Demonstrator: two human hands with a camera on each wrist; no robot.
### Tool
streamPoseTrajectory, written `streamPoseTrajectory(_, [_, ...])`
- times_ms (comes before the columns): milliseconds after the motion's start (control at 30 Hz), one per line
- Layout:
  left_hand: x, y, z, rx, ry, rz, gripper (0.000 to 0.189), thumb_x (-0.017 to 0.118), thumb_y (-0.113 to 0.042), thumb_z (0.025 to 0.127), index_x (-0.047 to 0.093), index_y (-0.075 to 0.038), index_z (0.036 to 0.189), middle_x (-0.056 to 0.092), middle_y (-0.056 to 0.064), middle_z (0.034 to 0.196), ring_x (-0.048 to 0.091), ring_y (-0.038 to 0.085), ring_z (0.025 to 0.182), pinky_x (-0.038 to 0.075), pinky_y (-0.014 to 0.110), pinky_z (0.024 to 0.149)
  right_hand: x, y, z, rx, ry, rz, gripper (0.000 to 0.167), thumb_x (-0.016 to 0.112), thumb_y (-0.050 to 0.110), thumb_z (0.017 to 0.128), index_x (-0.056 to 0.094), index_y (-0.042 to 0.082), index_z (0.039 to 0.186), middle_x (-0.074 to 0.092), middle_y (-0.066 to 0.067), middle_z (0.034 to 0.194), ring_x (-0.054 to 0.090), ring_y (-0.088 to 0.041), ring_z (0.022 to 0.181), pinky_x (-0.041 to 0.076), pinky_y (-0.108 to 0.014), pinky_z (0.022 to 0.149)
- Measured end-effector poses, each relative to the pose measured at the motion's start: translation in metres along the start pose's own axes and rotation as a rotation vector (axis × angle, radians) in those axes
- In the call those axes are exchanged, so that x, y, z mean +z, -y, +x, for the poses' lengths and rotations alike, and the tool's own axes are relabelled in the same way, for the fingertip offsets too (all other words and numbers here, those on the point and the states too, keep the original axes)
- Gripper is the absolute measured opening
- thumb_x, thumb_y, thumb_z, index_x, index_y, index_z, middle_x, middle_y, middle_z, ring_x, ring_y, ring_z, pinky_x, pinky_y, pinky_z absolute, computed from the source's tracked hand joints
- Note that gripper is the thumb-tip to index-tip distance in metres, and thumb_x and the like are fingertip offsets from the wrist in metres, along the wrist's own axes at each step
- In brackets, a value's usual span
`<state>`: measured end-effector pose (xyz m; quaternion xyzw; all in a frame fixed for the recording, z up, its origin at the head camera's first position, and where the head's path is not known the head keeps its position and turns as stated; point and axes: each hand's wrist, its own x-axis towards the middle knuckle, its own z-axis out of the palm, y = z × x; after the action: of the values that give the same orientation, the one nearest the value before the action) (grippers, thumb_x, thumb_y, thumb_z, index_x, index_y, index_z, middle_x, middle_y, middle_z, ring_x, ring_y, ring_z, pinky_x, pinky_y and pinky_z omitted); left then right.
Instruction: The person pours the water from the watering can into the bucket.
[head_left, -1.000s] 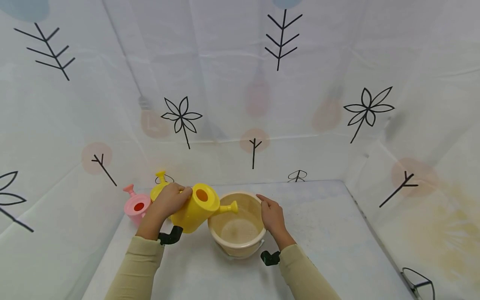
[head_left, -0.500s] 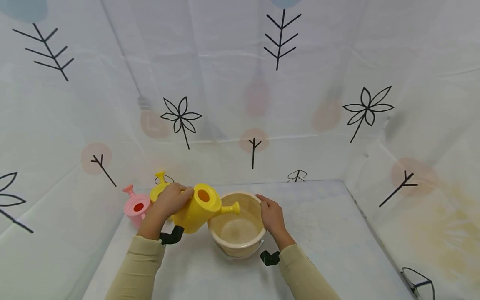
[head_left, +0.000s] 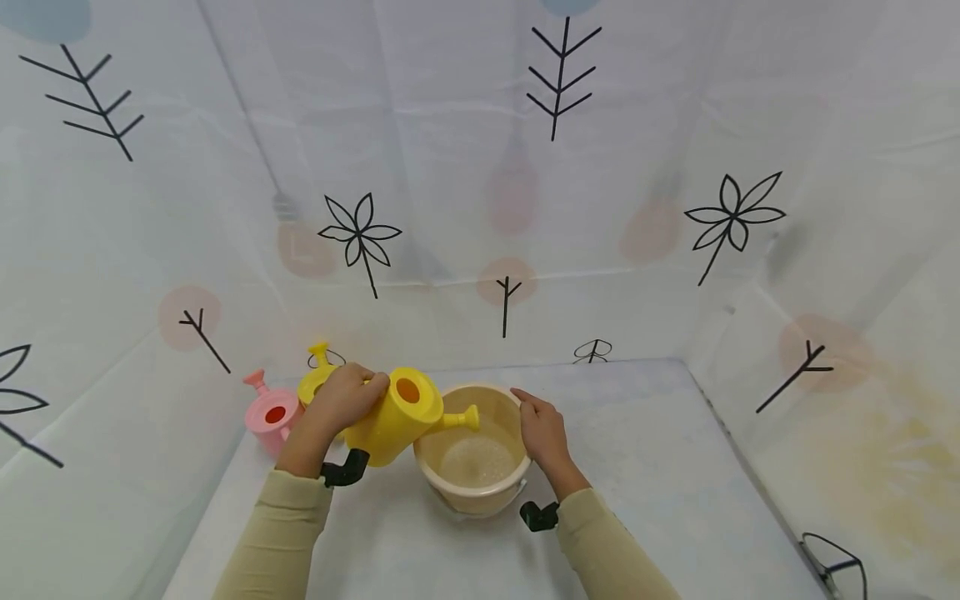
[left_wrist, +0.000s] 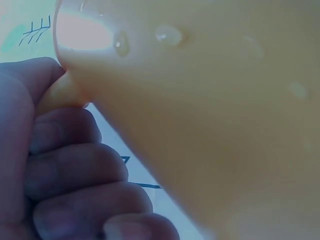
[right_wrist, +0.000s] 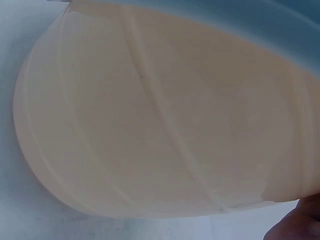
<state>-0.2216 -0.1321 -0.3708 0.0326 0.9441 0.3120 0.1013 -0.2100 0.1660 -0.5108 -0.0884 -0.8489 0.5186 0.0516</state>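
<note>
My left hand (head_left: 347, 403) grips the handle of a yellow watering can (head_left: 393, 421); in the left wrist view its fingers (left_wrist: 75, 170) are curled round the handle and drops cling to the can's wall (left_wrist: 210, 100). The can is held tilted, its spout (head_left: 457, 418) reaching over the left rim into a beige bucket (head_left: 474, 502). Small pale specks show at the bucket's bottom. My right hand (head_left: 544, 432) holds the bucket's right rim. The right wrist view shows the bucket's outer wall (right_wrist: 165, 115) up close, with part of a fingertip at the lower right.
A pink watering can (head_left: 264, 415) stands at the table's left side. Beside it, a second yellow watering can (head_left: 315, 382) is partly hidden behind my left hand. The white table (head_left: 637, 467) meets a patterned cloth (head_left: 450, 208) at the back and sides.
The yellow watering can has shifted slightly right, its spout a little further over the bucket. More pale specks show at the bucket's bottom. My right hand stays at the rim.
</note>
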Motion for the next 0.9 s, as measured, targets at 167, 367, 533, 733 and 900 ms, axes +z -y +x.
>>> streamPoseTrajectory(167, [0.0001, -0.001, -0.0005, 0.003, 0.001, 0.002, 0.041, 0.045, -0.036, 0.09, 0.062, -0.008, 0.064, 0.059, 0.006, 0.065, 0.056, 0.022, 0.067, 0.043, 0.029, 0.061, -0.0002, 0.0007, -0.0005, 0.015, 0.0, -0.002, 0.046, 0.029, 0.027, 0.097, 0.061, 0.029, 0.13, 0.058, -0.011, 0.066, 0.041, -0.013, 0.044, 0.039, -0.028, 0.047])
streamPoseTrajectory(367, [-0.0004, -0.0009, -0.0008, 0.027, -0.011, 0.015, 0.041, 0.044, -0.034, 0.09, 0.058, -0.008, 0.062, 0.055, 0.005, 0.062, 0.054, 0.02, 0.064, 0.041, 0.029, 0.058, -0.0005, 0.0013, -0.0011, 0.001, -0.011, 0.001, 0.046, 0.03, 0.027, 0.097, 0.062, 0.027, 0.13, 0.07, -0.011, 0.087, 0.053, -0.015, 0.055, 0.043, -0.028, 0.052])
streamPoseTrajectory(533, [0.0002, -0.0008, -0.0014, 0.038, -0.024, 0.021, 0.041, 0.044, -0.033, 0.09, 0.056, -0.008, 0.06, 0.053, 0.004, 0.06, 0.053, 0.02, 0.062, 0.041, 0.029, 0.058, -0.0019, 0.0023, -0.002, -0.006, -0.016, -0.006, 0.045, 0.031, 0.028, 0.098, 0.062, 0.027, 0.129, 0.071, -0.009, 0.112, 0.058, -0.015, 0.061, 0.045, -0.028, 0.056])
streamPoseTrajectory(733, [0.0011, -0.0003, -0.0009, 0.029, -0.02, 0.021, 0.041, 0.044, -0.033, 0.09, 0.057, -0.008, 0.061, 0.054, 0.005, 0.061, 0.054, 0.021, 0.063, 0.041, 0.029, 0.059, -0.0022, 0.0026, -0.0026, 0.008, 0.002, 0.009, 0.044, 0.03, 0.027, 0.098, 0.062, 0.029, 0.129, 0.07, -0.014, 0.088, 0.047, -0.014, 0.046, 0.042, -0.029, 0.049])
streamPoseTrajectory(900, [0.0007, -0.002, -0.0014, 0.033, -0.022, 0.018, 0.04, 0.045, -0.033, 0.09, 0.058, -0.008, 0.061, 0.055, 0.005, 0.061, 0.054, 0.02, 0.063, 0.041, 0.029, 0.058, -0.002, 0.0032, -0.0027, 0.01, 0.002, 0.011, 0.044, 0.03, 0.027, 0.098, 0.062, 0.029, 0.13, 0.067, -0.015, 0.081, 0.046, -0.014, 0.045, 0.041, -0.029, 0.048])
